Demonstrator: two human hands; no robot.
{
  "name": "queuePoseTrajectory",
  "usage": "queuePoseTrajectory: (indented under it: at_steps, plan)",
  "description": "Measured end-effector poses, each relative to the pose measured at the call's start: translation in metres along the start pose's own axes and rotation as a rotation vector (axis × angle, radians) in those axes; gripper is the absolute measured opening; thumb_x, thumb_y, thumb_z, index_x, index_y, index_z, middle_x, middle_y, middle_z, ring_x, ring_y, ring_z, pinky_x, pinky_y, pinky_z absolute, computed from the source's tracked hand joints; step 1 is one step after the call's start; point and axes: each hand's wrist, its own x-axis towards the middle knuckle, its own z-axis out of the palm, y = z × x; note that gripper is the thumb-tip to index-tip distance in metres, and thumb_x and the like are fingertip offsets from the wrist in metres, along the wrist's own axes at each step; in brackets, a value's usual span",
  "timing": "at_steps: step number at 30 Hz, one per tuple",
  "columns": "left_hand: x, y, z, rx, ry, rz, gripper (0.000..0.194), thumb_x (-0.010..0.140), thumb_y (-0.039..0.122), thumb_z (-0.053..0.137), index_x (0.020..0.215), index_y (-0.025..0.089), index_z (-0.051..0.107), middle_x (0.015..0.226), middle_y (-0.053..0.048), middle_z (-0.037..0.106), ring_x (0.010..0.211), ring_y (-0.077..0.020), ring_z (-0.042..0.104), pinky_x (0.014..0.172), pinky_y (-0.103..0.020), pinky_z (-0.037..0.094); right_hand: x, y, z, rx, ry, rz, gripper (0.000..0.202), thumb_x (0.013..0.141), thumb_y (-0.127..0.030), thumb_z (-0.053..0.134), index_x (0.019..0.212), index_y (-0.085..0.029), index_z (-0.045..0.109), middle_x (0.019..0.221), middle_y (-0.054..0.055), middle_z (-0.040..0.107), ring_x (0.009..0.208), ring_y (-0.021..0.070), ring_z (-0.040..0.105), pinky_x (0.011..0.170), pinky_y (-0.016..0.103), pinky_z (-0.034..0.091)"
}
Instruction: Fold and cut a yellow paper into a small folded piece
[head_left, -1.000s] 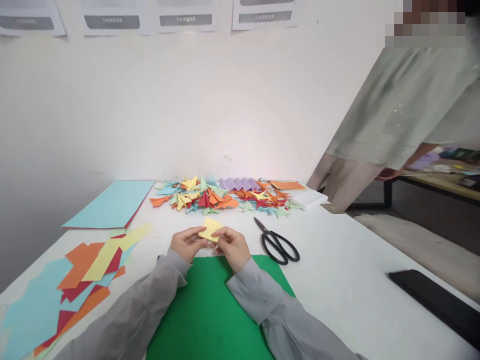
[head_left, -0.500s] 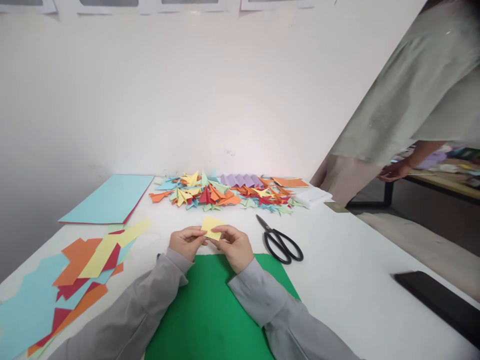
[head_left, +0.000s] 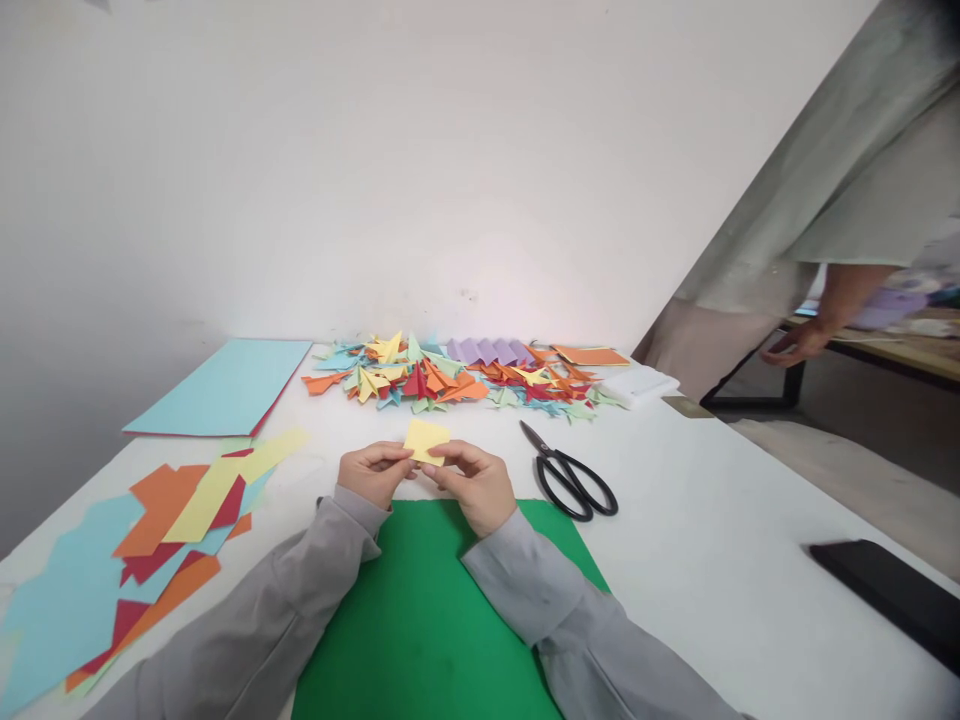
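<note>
A small piece of yellow paper (head_left: 426,440) is pinched between my two hands, just above the far edge of a green sheet (head_left: 435,610). My left hand (head_left: 373,473) grips its left lower side between thumb and fingers. On the right lower side, my right hand (head_left: 478,485) holds it with thumb and index finger. The fingertips hide the paper's lower edge, so any fold there cannot be made out. Black-handled scissors (head_left: 570,475) lie to the right of my right hand, blades pointing away and left.
Folded paper planes (head_left: 420,380) in several colours lie heaped by the wall, with a pleated purple paper (head_left: 491,351). Coloured scraps (head_left: 157,510) and blue sheets (head_left: 225,385) are at left. A black phone-like object (head_left: 892,595) lies at right. Another person (head_left: 825,210) stands beyond the table.
My hands still hold the yellow paper, which is turned slightly more level. The whole view has shifted a little. The other person's arm has moved slightly.
</note>
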Motion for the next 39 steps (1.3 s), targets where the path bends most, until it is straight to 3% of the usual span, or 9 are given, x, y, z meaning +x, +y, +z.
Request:
queuePoseTrajectory:
  at_steps: [5, 12, 18, 26, 34, 39]
  plan:
    - [-0.0014, 0.0006, 0.0004, -0.028, 0.0, 0.013, 0.007, 0.047, 0.009, 0.069, 0.053, 0.012, 0.065, 0.061, -0.002, 0.066, 0.044, -0.0096, 0.058, 0.045, -0.021, 0.051, 0.0005, -0.0002, 0.0008, 0.023, 0.007, 0.0, 0.018, 0.051, -0.029, 0.074, 0.063, -0.018, 0.068, 0.066, 0.001, 0.06, 0.055, 0.0112, 0.051, 0.043, 0.022, 0.044]
    - [-0.0008, 0.005, 0.0006, -0.004, -0.058, -0.14, 0.014, 0.044, 0.012, 0.072, 0.056, 0.011, 0.064, 0.044, 0.0, 0.061, 0.039, -0.0117, 0.058, 0.042, -0.021, 0.05, 0.0016, 0.0001, -0.0024, -0.048, 0.063, 0.005, 0.016, 0.057, -0.032, 0.071, 0.061, -0.017, 0.069, 0.06, 0.001, 0.062, 0.054, 0.0118, 0.053, 0.045, 0.023, 0.045]
    - [-0.0015, -0.0007, 0.0016, -0.044, -0.137, -0.128, 0.014, 0.044, 0.015, 0.074, 0.054, 0.01, 0.065, 0.057, -0.004, 0.066, 0.044, -0.0128, 0.06, 0.045, -0.023, 0.053, 0.0036, 0.0, -0.0049, 0.031, 0.102, 0.067, 0.017, 0.053, -0.033, 0.073, 0.058, -0.017, 0.068, 0.057, 0.0, 0.062, 0.051, 0.0098, 0.051, 0.046, 0.022, 0.044]
    - [-0.002, -0.0019, 0.002, -0.027, -0.073, -0.11, 0.011, 0.042, 0.01, 0.072, 0.049, 0.011, 0.063, 0.053, -0.001, 0.063, 0.042, -0.0105, 0.058, 0.047, -0.023, 0.053, 0.0028, -0.002, -0.0019, 0.055, 0.138, 0.096, 0.018, 0.05, -0.031, 0.075, 0.057, -0.016, 0.068, 0.055, 0.0, 0.063, 0.047, 0.009, 0.05, 0.043, 0.022, 0.044]
    - [-0.0059, 0.0001, 0.0037, -0.02, -0.143, -0.092, 0.011, 0.042, 0.011, 0.072, 0.049, 0.011, 0.064, 0.063, -0.002, 0.064, 0.045, -0.0096, 0.058, 0.047, -0.022, 0.052, 0.0035, 0.0009, -0.0015, 0.097, 0.224, 0.138, 0.022, 0.045, -0.031, 0.077, 0.058, -0.015, 0.067, 0.053, -0.001, 0.063, 0.042, 0.0085, 0.05, 0.041, 0.023, 0.044]
    - [-0.0057, 0.0027, 0.0028, 0.071, -0.151, -0.172, 0.013, 0.049, 0.017, 0.071, 0.052, 0.01, 0.061, 0.049, -0.002, 0.062, 0.041, -0.0106, 0.057, 0.042, -0.021, 0.049, 0.0027, 0.0008, -0.001, 0.072, 0.216, 0.116, 0.022, 0.045, -0.031, 0.077, 0.057, -0.016, 0.066, 0.052, -0.001, 0.062, 0.043, 0.0089, 0.05, 0.041, 0.023, 0.043]
